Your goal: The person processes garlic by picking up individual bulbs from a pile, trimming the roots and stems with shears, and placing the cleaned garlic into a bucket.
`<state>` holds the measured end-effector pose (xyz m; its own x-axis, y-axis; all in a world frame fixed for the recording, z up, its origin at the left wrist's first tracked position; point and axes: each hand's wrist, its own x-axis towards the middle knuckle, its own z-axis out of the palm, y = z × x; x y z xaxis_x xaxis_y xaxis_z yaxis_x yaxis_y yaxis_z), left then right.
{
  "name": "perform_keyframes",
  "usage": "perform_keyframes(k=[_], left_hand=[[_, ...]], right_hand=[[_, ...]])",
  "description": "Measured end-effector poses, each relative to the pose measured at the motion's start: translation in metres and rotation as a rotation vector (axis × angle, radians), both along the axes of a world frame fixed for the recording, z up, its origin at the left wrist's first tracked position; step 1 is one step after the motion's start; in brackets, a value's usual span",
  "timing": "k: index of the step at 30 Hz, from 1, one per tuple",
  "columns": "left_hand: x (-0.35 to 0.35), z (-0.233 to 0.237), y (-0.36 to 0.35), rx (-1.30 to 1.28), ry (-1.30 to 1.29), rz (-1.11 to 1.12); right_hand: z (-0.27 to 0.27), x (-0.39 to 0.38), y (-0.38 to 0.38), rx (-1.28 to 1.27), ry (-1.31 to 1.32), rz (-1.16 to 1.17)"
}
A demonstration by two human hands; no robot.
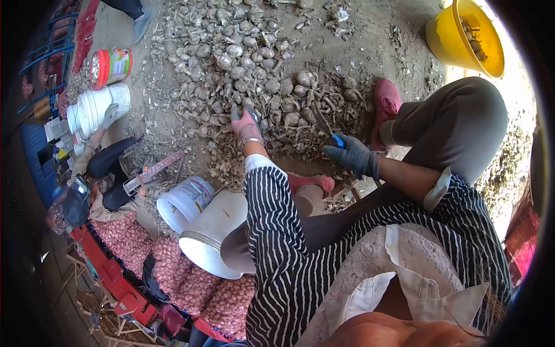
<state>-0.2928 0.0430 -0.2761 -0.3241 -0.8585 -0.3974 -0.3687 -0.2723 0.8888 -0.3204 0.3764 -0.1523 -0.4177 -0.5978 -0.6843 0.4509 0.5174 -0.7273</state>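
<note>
My left hand, in a pink glove with grey fingers, is at the near edge of a heap of dry garlic. Its fingers are closed about a garlic bulb, partly hidden by the glove. To the right, my right hand wears a dark grey-blue glove and grips a knife by its blue handle. The dark blade points up and left over loose bulbs and stalks. Dry leaves and trimmings lie under and around both hands.
A yellow bucket with some stalks inside stands at upper right. White buckets are by my left knee. At left, another person sits near a red-and-green bucket; sacks of pinkish garlic lie below.
</note>
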Motion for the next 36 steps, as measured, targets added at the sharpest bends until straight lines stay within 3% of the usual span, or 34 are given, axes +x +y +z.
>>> perform_keyframes(k=[1,3,4,7,9,11,14,16,17,19,21,23,25,26,28,31,32,34,35,36], left_hand=[[-0.001,-0.027,-0.017,-0.160,-0.133,-0.146],[-0.011,-0.021,-0.016,-0.183,-0.120,-0.150],[-0.014,-0.018,-0.012,-0.489,-0.461,-0.277],[-0.002,-0.020,-0.007,-0.585,-0.685,-0.413],[0.023,-0.037,-0.010,0.070,0.058,-0.270],[0.014,0.062,0.056,0.299,0.371,-0.048],[0.043,0.093,0.092,0.406,0.592,-0.101],[0.057,0.108,0.119,0.606,0.740,0.004],[0.064,0.113,0.128,0.598,0.747,0.001],[0.073,0.122,0.144,0.609,0.806,-0.156],[0.071,0.139,0.164,0.601,0.858,-0.178],[0.072,0.167,0.181,0.414,0.550,-0.266],[0.095,0.135,0.166,0.384,0.546,-0.385],[0.107,0.113,0.156,0.195,0.356,-0.453],[0.109,0.113,0.159,-0.073,0.118,-0.532],[0.116,0.111,0.169,-0.290,0.011,-0.574],[0.119,0.109,0.172,-0.287,0.014,-0.571],[0.119,0.114,0.181,-0.344,-0.162,-0.626],[0.120,0.118,0.186,-0.343,-0.156,-0.627],[0.115,0.131,0.193,0.039,0.021,-0.438]], right_hand=[[0.003,-0.002,-0.002,-0.002,0.002,-0.006],[0.009,-0.004,-0.005,0.057,0.013,0.082],[0.012,-0.005,-0.006,0.034,0.041,0.063],[0.011,-0.005,-0.007,0.021,0.213,0.088],[0.018,-0.008,-0.007,0.006,0.245,0.122],[0.028,-0.014,-0.008,-0.017,0.284,0.162],[0.040,-0.021,-0.006,-0.030,0.370,0.269],[0.044,-0.026,-0.003,-0.015,0.588,0.361],[0.043,-0.026,-0.001,-0.021,0.596,0.360],[0.042,-0.027,0.001,-0.031,0.899,0.363],[0.047,-0.030,0.004,-0.009,0.970,0.422],[0.052,-0.031,0.012,0.020,1.043,0.482],[0.053,-0.029,0.019,0.035,1.096,0.565],[0.054,-0.026,0.021,0.034,1.103,0.564],[0.053,-0.022,0.025,0.089,1.170,0.667],[0.047,-0.015,0.031,0.074,1.251,0.644],[0.043,-0.015,0.031,0.076,1.253,0.649],[0.035,-0.015,0.029,0.064,0.848,0.775],[0.032,-0.011,0.029,0.070,0.851,0.774],[0.026,-0.007,0.027,0.049,0.814,0.667]])
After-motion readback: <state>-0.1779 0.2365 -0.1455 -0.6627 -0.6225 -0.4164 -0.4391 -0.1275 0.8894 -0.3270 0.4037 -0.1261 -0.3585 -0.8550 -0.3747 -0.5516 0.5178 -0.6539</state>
